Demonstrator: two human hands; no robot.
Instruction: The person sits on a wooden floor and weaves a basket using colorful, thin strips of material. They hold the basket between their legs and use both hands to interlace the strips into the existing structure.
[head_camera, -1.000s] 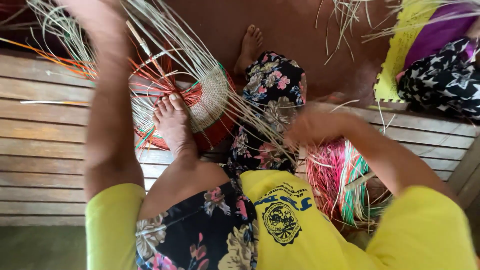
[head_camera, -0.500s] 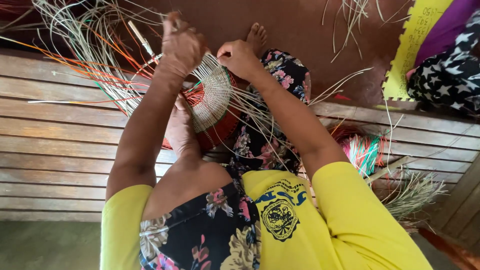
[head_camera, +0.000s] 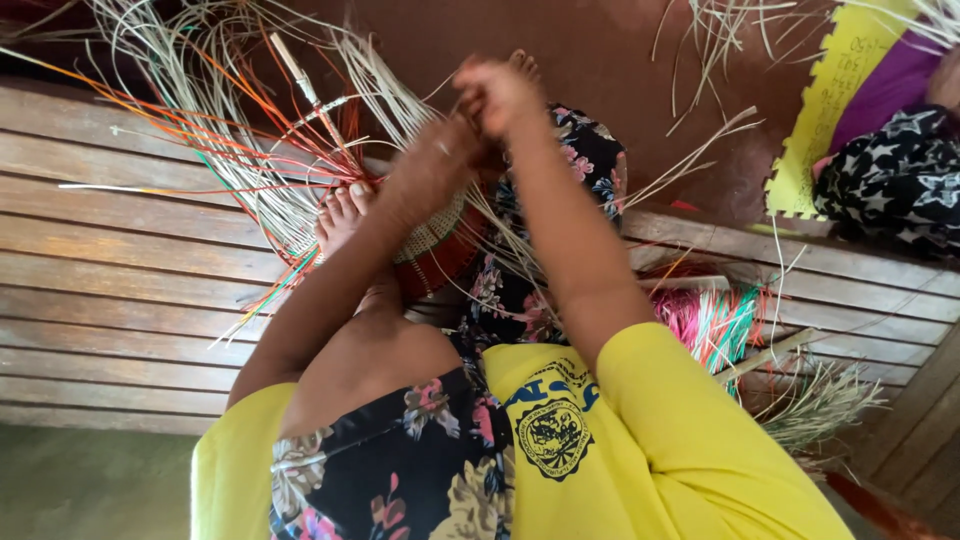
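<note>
A partly woven round basket (head_camera: 432, 252), cream with red bands, rests against my bare foot (head_camera: 340, 216) and my flowered skirt. Long loose strands (head_camera: 230, 110) in pale, orange and green fan out from it to the upper left. My left hand (head_camera: 432, 168) lies over the basket's top edge, fingers closed among the strands. Just above and to the right, my right hand (head_camera: 498, 95) is closed on thin pale strands. The two hands almost touch. My forearms hide much of the basket.
A bundle of pink and green strands (head_camera: 712, 322) lies at my right side, with a dry pale bundle (head_camera: 822, 402) below it. I sit on wooden slats (head_camera: 120, 290). A yellow foam mat (head_camera: 822, 110) and another person in star-patterned cloth (head_camera: 890, 182) are at the upper right.
My right hand left the pink bundle at my side and came up to the basket. My left hand dropped from the upper left, so both hands now meet over the basket.
</note>
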